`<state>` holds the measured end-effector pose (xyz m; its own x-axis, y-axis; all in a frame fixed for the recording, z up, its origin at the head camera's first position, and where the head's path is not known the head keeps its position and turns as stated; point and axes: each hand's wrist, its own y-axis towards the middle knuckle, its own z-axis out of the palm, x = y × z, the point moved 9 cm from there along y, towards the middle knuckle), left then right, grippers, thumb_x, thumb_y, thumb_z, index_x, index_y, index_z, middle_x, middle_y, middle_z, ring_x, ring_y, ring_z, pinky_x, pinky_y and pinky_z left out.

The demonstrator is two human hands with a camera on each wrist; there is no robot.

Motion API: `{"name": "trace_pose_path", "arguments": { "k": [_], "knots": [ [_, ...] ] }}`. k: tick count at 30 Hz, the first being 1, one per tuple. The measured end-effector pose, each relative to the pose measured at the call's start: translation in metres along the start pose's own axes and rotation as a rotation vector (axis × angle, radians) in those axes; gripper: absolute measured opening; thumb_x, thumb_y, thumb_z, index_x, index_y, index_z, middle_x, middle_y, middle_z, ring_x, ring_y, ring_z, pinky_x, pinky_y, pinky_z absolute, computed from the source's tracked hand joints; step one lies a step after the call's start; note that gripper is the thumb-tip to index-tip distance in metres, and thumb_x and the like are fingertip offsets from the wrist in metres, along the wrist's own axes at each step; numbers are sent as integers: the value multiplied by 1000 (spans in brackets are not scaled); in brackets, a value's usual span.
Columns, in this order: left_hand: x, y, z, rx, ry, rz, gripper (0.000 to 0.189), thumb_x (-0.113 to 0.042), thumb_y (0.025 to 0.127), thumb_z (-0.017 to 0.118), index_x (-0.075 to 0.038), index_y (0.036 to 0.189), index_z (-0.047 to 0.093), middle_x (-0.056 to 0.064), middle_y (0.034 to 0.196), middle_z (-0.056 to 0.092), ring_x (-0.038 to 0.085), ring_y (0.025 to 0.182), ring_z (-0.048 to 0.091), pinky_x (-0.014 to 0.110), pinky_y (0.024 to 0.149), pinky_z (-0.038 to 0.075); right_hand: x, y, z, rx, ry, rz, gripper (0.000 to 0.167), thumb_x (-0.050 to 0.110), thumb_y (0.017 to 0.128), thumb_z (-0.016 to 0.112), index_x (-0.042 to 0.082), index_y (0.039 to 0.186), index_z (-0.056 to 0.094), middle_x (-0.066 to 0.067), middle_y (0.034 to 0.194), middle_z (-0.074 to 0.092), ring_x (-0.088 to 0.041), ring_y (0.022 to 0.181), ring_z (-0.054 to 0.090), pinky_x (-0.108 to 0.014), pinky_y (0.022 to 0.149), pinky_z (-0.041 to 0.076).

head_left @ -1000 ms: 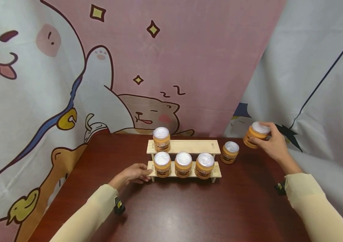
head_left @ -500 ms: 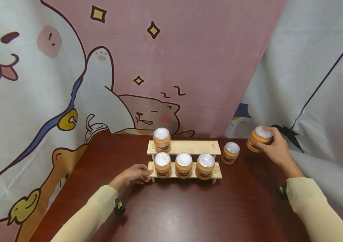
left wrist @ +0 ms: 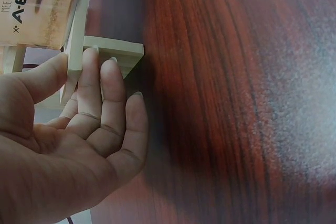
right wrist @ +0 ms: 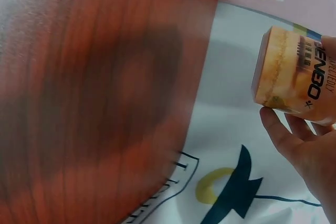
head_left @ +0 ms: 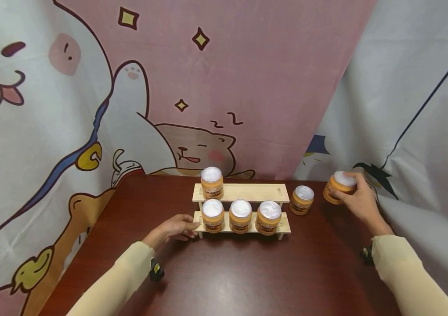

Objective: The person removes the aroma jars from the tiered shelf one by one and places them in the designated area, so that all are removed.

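My left hand (head_left: 174, 227) pinches the left end of a two-tier wooden rack (head_left: 253, 192), thumb on top of the lower shelf and fingers beneath it. In the left wrist view that shelf board (left wrist: 79, 38) passes between thumb and fingers. My right hand (head_left: 361, 201) grips an orange jar (head_left: 336, 191) with a clear ribbed lid, tilted and raised over the table's far right edge. Black lettering shows on this jar (right wrist: 294, 72) in the right wrist view. Three similar jars stand on the lower shelf, the middle one (head_left: 240, 223) among them, and one jar (head_left: 212, 189) at the upper shelf's left.
Another orange jar (head_left: 301, 205) stands on the dark wooden table (head_left: 228, 276), just right of the rack. A cartoon-printed cloth (head_left: 271, 87) hangs behind the table and along both sides.
My right hand, still holding its jar, has moved slightly right and then lower. The left hand keeps its hold on the rack, and the other jars stay put.
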<state>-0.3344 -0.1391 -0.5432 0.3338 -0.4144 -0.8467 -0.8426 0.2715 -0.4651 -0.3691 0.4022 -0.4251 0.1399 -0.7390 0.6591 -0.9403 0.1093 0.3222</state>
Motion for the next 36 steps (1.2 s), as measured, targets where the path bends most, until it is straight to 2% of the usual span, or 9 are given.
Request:
{"name": "trace_pose_path", "arguments": {
  "k": [6, 11, 22, 36],
  "knots": [
    [3, 2, 0, 8, -17, 7, 31, -27, 99, 64, -1, 112, 54, 8, 89, 73, 17, 80, 69, 42, 79, 55, -10, -5, 13, 17, -2, 9, 69, 24, 89, 76, 0, 142, 38, -34, 132, 49, -48, 113, 52, -47, 82, 43],
    [3, 2, 0, 8, -11, 9, 33, -28, 99, 64, 0, 114, 54, 9, 90, 73, 17, 81, 69, 42, 78, 56, -16, -8, 24, 16, 7, 9, 69, 23, 89, 77, -1, 141, 40, -35, 131, 50, -49, 113, 52, -58, 85, 42],
    [2, 1, 0, 1, -15, -4, 32, -28, 99, 64, -1, 113, 53, 9, 91, 73, 17, 81, 70, 42, 78, 55, -29, -13, 38, 4, 21, 39, 67, 23, 88, 78, 0, 140, 41, -34, 130, 52, -48, 112, 53, -59, 87, 42],
    [0, 0, 0, 8, -13, -1, 34, -29, 100, 63, 0, 115, 54, 8, 90, 72, 18, 82, 69, 43, 80, 55, -44, -18, 48, -4, 25, 66, 67, 16, 87, 78, -3, 140, 41, -35, 135, 48, -49, 117, 50, -62, 91, 41]
  ]
}}
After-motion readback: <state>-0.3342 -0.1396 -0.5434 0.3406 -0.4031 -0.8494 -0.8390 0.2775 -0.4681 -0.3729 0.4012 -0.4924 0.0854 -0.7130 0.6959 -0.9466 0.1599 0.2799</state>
